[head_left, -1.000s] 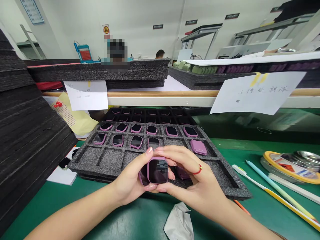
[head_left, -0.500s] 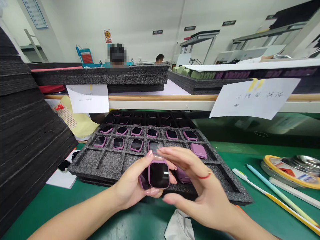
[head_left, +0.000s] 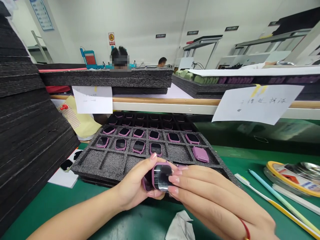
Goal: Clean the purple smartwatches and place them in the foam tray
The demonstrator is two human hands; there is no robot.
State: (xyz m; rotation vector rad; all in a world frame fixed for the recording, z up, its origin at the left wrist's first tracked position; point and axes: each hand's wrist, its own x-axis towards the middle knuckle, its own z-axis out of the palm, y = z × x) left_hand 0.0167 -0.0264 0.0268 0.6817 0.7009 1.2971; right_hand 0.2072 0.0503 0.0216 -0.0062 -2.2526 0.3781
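My left hand point(head_left: 136, 181) is closed around purple-framed smartwatch cases, with the front smartwatch point(head_left: 160, 178) facing me. A second purple smartwatch point(head_left: 147, 181) shows partly behind it. A glossy, pale reflection crosses the dark screen, and a clear film seems to lie on it. My right hand point(head_left: 212, 193) has its fingers stretched out side by side, their tips touching the right side of the screen; its thumb is hidden. Just beyond is a black foam tray point(head_left: 91, 160) with rows of purple smartwatches point(head_left: 138, 146). One purple case point(head_left: 200, 154) lies back up in a compartment.
A crumpled pale cloth point(head_left: 181, 226) lies in front on the green table. To the right are a toothbrush point(head_left: 265, 196), a blue-green stick point(head_left: 272, 186) and a tape roll point(head_left: 272, 173). Stacked black foam point(head_left: 22, 133) rises at left. A shelf edge point(head_left: 160, 107) spans above the tray.
My right hand has come down from above the smartwatch, with fingertips now against its screen. The screen shows a pale glare that was not there before. My left hand keeps its hold.
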